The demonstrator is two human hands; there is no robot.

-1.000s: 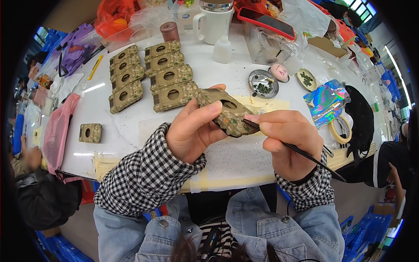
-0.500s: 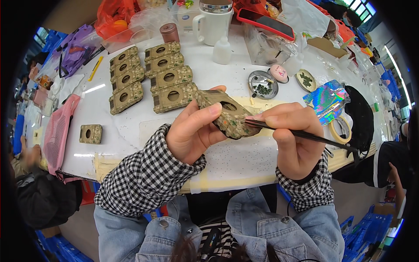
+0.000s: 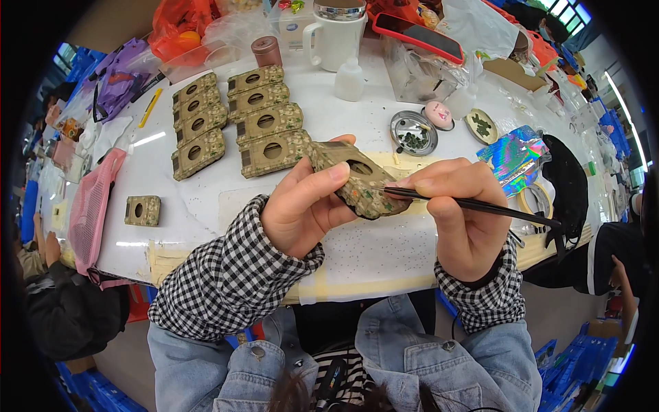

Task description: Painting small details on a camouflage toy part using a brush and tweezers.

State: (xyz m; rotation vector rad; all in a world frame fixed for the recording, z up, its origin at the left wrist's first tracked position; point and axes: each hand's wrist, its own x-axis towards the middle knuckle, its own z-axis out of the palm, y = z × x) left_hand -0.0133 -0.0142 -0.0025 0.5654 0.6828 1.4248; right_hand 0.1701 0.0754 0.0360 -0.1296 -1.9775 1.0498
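My left hand holds a camouflage-patterned flat piece with a round hole, tilted above the table, its thumb on the upper face. Black tweezers are pinched in my right hand. Their tips touch or nearly touch the piece's camouflage face beside the hole; whether they grip anything is too small to tell. Similar camouflage pieces lie in two overlapping rows beyond my left hand. One smaller piece lies apart at the left.
A round metal tin and a small dish hold dark green bits. Beyond stand a white mug, a small white bottle and a red-cased phone. A tape roll and an iridescent pouch lie right; a pink mesh bag, left.
My right hand has shifted slightly, and the rear end of the tweezers has swung a little upward. My left hand and the piece stay in place. At far left, another person's arm has moved.
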